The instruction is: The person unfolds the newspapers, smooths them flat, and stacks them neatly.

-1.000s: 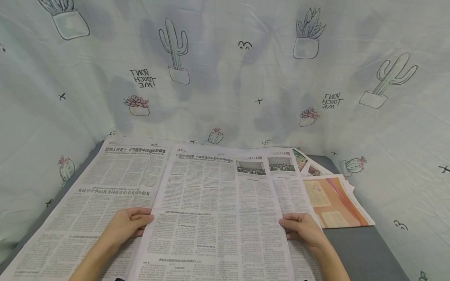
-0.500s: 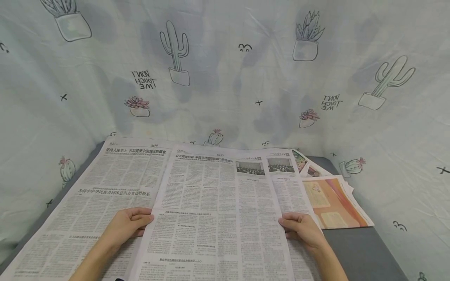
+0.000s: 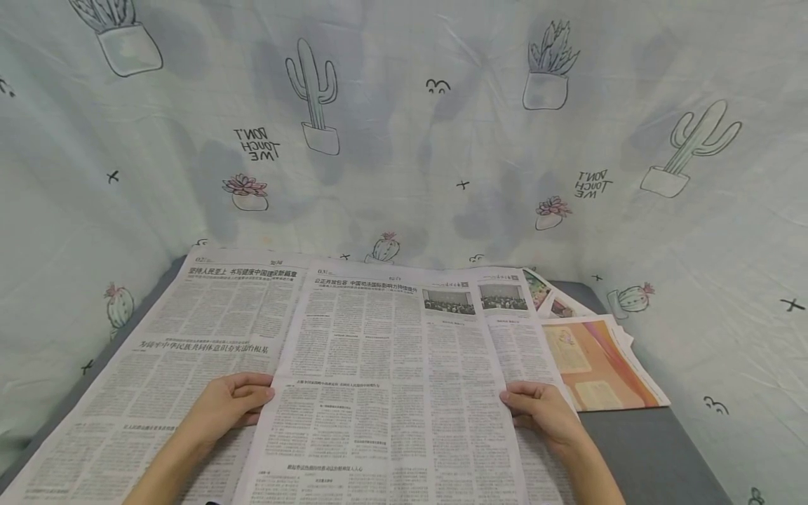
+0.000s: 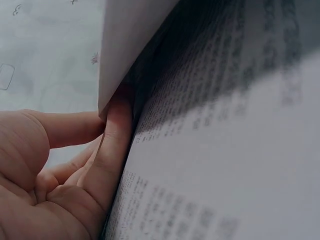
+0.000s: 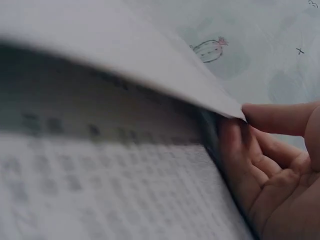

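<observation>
A folded newspaper page point(image 3: 385, 358) with columns of print and a photo near its top right lies over another opened newspaper sheet point(image 3: 189, 322). My left hand point(image 3: 221, 414) pinches the left edge of the upper page between thumb and fingers. On the opposite side, my right hand point(image 3: 546, 414) pinches its right edge. In the left wrist view, the thumb is on top of the raised paper point(image 4: 132, 45) and a finger reaches beneath it. The right wrist view shows the same kind of grip at the raised edge point(image 5: 200, 95), with printed paper underneath.
Colourful printed papers point(image 3: 606, 365), one orange, lie at the right beside the newspaper. The grey table point(image 3: 650, 449) shows along the right front. A pale curtain point(image 3: 404, 140) with cactus drawings hangs behind and at both sides.
Both hands keep their grip on the page edges with almost no movement. The whole head view has shifted very slightly.
</observation>
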Demonstrator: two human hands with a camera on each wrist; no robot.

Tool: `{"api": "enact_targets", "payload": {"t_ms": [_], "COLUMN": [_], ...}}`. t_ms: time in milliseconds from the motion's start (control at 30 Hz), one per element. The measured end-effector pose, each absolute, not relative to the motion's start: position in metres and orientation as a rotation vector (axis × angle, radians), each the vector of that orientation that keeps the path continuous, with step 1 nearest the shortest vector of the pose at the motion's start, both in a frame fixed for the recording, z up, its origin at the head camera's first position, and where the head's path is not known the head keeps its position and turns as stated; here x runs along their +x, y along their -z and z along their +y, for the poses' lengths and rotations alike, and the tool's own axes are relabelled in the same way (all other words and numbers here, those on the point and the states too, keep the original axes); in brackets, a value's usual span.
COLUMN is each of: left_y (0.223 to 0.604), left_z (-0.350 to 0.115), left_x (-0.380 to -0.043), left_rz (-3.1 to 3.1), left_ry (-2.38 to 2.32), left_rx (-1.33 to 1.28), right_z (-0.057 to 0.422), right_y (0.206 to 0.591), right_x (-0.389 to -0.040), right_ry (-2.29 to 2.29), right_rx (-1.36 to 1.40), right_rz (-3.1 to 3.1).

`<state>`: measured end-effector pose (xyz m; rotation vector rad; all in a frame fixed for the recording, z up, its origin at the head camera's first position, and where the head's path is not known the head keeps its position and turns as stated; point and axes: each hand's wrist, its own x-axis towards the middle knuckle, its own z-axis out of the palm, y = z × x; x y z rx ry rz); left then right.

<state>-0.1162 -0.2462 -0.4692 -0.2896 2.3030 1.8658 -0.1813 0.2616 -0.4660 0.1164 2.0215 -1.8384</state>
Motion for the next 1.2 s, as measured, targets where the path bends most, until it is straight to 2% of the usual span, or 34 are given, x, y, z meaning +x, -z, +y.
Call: {"api": "enact_targets", "payload": {"t_ms": [200, 333, 467, 633, 767, 933, 1067, 1200], "left_y": [0.463, 0.440, 0.400, 0.373, 0.382, 0.407, 0.424, 0.434], "left_z": [-0.245, -0.235, -0.200, -0.129, -0.067, -0.001, 0.029, 0.041], "left_x": [-0.113, -0.104, -0.094, -0.098, -0.116, -0.138, -0.148, -0.151], "left_rz": [2.364, 2.667, 2.842, 2.606, 2.416, 2.361, 2.386, 2.364], "left_ry": [-1.805, -1.428, -1.183, -1.371, -1.461, -1.550, -1.628, -1.727], "left_rx": [-0.285, -0.181, 0.038, 0.382, 0.562, 0.581, 0.564, 0.533], "right_z": [0.269, 0.267, 0.263, 0.258, 0.253, 0.249, 0.247, 0.245], "right_y": [0.461, 0.462, 0.462, 0.456, 0.453, 0.452, 0.453, 0.456], "right_x": [-0.178, -0.178, -0.178, -0.172, -0.170, -0.170, -0.170, -0.168], "right_ry": [1.719, 1.710, 1.772, 1.806, 1.800, 1.794, 1.816, 1.844], "right_rx": [-0.002, -0.048, -0.055, -0.096, -0.076, -0.049, -0.081, -0.148], "right_rz": [1.950, 1.952, 1.947, 2.033, 2.138, 2.188, 2.168, 2.124]}}
